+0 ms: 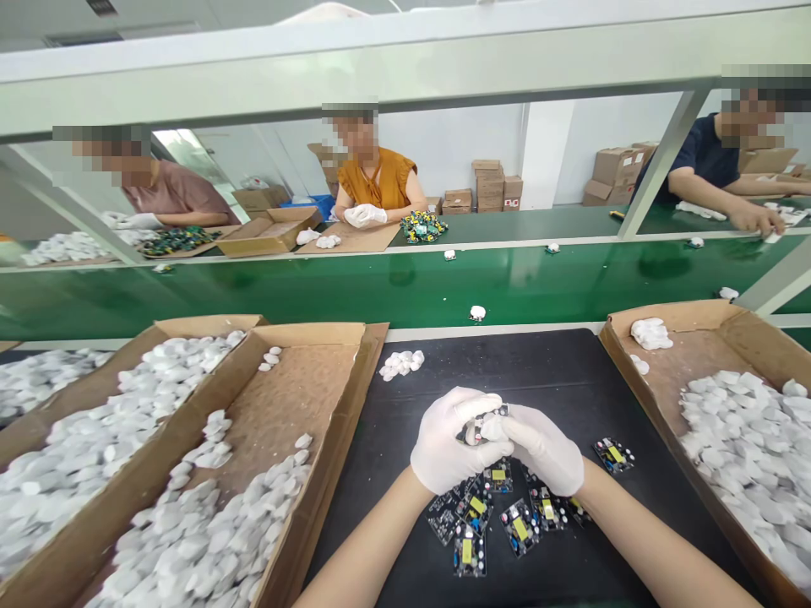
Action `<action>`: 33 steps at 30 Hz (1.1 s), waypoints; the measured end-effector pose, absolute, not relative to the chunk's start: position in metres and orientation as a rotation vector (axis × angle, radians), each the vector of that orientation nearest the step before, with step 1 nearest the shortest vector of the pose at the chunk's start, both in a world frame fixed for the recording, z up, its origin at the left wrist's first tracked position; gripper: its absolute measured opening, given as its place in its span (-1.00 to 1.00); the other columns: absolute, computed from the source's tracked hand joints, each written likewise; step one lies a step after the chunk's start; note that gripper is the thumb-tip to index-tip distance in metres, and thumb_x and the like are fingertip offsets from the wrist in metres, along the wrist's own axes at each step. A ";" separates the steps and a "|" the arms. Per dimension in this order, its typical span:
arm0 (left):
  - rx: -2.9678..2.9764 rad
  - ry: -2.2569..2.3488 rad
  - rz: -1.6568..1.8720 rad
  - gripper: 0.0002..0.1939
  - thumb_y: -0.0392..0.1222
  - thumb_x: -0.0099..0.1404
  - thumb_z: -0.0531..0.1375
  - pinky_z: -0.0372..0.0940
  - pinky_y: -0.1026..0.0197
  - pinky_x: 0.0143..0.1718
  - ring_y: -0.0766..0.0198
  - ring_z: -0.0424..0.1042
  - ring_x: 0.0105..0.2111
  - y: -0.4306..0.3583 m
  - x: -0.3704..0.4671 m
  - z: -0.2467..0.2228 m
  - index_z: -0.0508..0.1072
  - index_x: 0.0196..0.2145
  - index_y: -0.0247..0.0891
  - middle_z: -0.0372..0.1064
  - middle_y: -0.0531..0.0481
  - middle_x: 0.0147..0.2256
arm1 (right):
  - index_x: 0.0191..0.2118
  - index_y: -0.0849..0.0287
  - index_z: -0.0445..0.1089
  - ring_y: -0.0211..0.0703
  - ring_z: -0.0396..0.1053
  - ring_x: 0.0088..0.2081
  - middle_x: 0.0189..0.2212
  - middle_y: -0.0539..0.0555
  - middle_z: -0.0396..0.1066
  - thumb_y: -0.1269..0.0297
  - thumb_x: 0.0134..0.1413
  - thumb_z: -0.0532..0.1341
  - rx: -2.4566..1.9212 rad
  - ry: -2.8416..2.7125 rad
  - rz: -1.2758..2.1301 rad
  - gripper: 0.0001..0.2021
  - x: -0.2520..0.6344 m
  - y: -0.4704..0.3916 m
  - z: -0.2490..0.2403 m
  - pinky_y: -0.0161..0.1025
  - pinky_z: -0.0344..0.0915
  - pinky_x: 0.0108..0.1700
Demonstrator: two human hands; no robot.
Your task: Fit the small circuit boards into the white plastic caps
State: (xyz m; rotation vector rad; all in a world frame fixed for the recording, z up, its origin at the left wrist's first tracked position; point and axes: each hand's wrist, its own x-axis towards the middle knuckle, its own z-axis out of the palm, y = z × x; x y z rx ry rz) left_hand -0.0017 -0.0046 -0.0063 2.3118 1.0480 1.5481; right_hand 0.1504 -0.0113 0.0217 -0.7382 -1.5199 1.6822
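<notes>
My left hand (447,443), in a white glove, is closed around a small black circuit board (469,432) above the dark mat. My gloved right hand (548,447) meets it there, its fingers closed on a soft white lump (494,428) against the board. The fingers hide most of both pieces. Under my hands lie several more circuit boards (469,551) with yellow, blue and white parts, and a single circuit board (612,454) sits apart to the right. A small cluster of white lumps (402,364) rests farther back on the mat.
Cardboard trays of white lumps stand at the left (373,363) and right (748,312). Beyond the black mat (507,363) runs a green conveyor (393,295) bearing a few boards topped with white lumps (477,313). Across it, three people work; a pale frame beam (405,72) crosses above.
</notes>
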 end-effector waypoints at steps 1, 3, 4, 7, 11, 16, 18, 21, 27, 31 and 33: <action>2.289 1.060 1.523 -0.59 -0.07 -0.04 0.32 0.40 0.19 -0.30 0.20 0.45 -0.31 -0.004 -0.002 -0.007 0.40 -0.19 -0.16 0.42 -0.03 -0.29 | -0.34 0.24 0.43 -0.09 0.26 -0.22 -0.34 0.07 0.38 0.18 0.13 0.06 -0.751 -1.527 1.672 -0.73 0.151 -0.011 0.022 -0.17 0.17 -0.11; 2.245 1.067 1.465 -0.59 -0.10 -0.03 0.32 0.40 0.18 -0.30 0.22 0.45 -0.31 -0.003 -0.001 -0.007 0.40 -0.18 -0.16 0.39 -0.04 -0.27 | -0.35 0.24 0.42 -0.10 0.27 -0.24 -0.35 0.07 0.38 0.17 0.13 0.05 -0.777 -1.533 1.642 -0.72 0.151 -0.009 0.020 -0.19 0.18 -0.14; 2.239 1.056 1.432 -0.58 -0.11 -0.03 0.32 0.40 0.17 -0.30 0.21 0.44 -0.31 -0.002 -0.001 -0.008 0.39 -0.18 -0.17 0.38 -0.05 -0.26 | -0.36 0.24 0.42 -0.11 0.27 -0.26 -0.37 0.07 0.38 0.16 0.13 0.05 -0.795 -1.537 1.619 -0.71 0.151 -0.009 0.018 -0.19 0.18 -0.15; 2.277 1.028 1.349 -0.53 -0.15 -0.08 0.33 0.40 0.13 -0.27 0.18 0.43 -0.28 0.001 0.001 -0.008 0.39 -0.15 -0.19 0.35 -0.08 -0.23 | -0.42 0.24 0.41 -0.13 0.26 -0.29 -0.39 0.07 0.38 0.17 0.14 0.02 -0.815 -1.560 1.552 -0.68 0.151 -0.007 0.009 -0.20 0.17 -0.15; 2.347 1.101 1.282 -0.55 -0.18 -0.08 0.32 0.39 0.11 -0.26 0.18 0.43 -0.28 0.002 0.002 -0.007 0.40 -0.16 -0.16 0.40 -0.05 -0.25 | -0.49 0.22 0.37 -0.15 0.25 -0.34 -0.44 0.05 0.36 0.16 0.14 -0.02 -0.811 -1.522 1.569 -0.65 0.151 -0.006 0.006 -0.20 0.17 -0.18; 2.431 1.082 1.348 -0.64 -0.22 0.00 0.25 0.39 0.17 -0.29 0.22 0.46 -0.32 0.000 0.000 -0.006 0.42 -0.18 -0.14 0.45 -0.03 -0.29 | -0.45 0.23 0.37 -0.16 0.23 -0.38 -0.49 0.01 0.33 0.11 0.01 0.16 -0.925 -1.619 1.546 -0.75 0.151 -0.006 0.015 -0.24 0.16 -0.29; 2.455 1.075 1.380 -0.65 -0.22 0.00 0.24 0.40 0.18 -0.30 0.22 0.46 -0.33 0.000 0.000 -0.006 0.42 -0.18 -0.15 0.46 -0.03 -0.30 | -0.43 0.23 0.38 -0.14 0.23 -0.36 -0.47 0.02 0.34 0.09 0.00 0.17 -0.896 -1.626 1.545 -0.73 0.150 -0.006 0.014 -0.23 0.16 -0.27; 2.486 1.113 1.423 -0.66 -0.21 0.01 0.24 0.41 0.18 -0.30 0.22 0.47 -0.33 0.000 0.001 -0.007 0.43 -0.19 -0.17 0.46 -0.05 -0.30 | -0.38 0.23 0.38 -0.13 0.24 -0.33 -0.42 0.04 0.35 0.11 0.01 0.16 -0.812 -1.504 1.624 -0.75 0.149 -0.006 0.005 -0.20 0.17 -0.22; 2.510 1.122 1.418 -0.65 -0.20 -0.02 0.27 0.42 0.13 -0.25 0.19 0.48 -0.33 -0.002 0.003 -0.007 0.44 -0.20 -0.21 0.48 -0.07 -0.28 | -0.26 0.23 0.36 -0.16 0.24 -0.30 -0.30 0.08 0.36 0.10 0.11 0.08 -0.799 -1.420 1.563 -0.72 0.146 -0.008 -0.004 -0.17 0.16 -0.13; 2.371 1.109 1.393 -0.63 -0.23 -0.04 0.28 0.42 0.18 -0.29 0.21 0.47 -0.31 -0.002 0.002 -0.007 0.45 -0.20 -0.18 0.45 -0.05 -0.26 | -0.30 0.24 0.39 -0.12 0.25 -0.30 -0.36 0.06 0.38 0.07 0.07 0.12 -0.858 -1.477 1.530 -0.70 0.146 -0.009 0.003 -0.17 0.17 -0.15; 2.284 1.104 1.342 -0.61 -0.23 -0.04 0.29 0.40 0.18 -0.27 0.20 0.46 -0.30 -0.001 0.001 -0.008 0.44 -0.18 -0.17 0.43 -0.05 -0.24 | -0.36 0.26 0.41 -0.12 0.27 -0.32 -0.40 0.06 0.39 0.07 0.04 0.16 -0.866 -1.400 1.573 -0.69 0.145 -0.009 0.004 -0.17 0.18 -0.18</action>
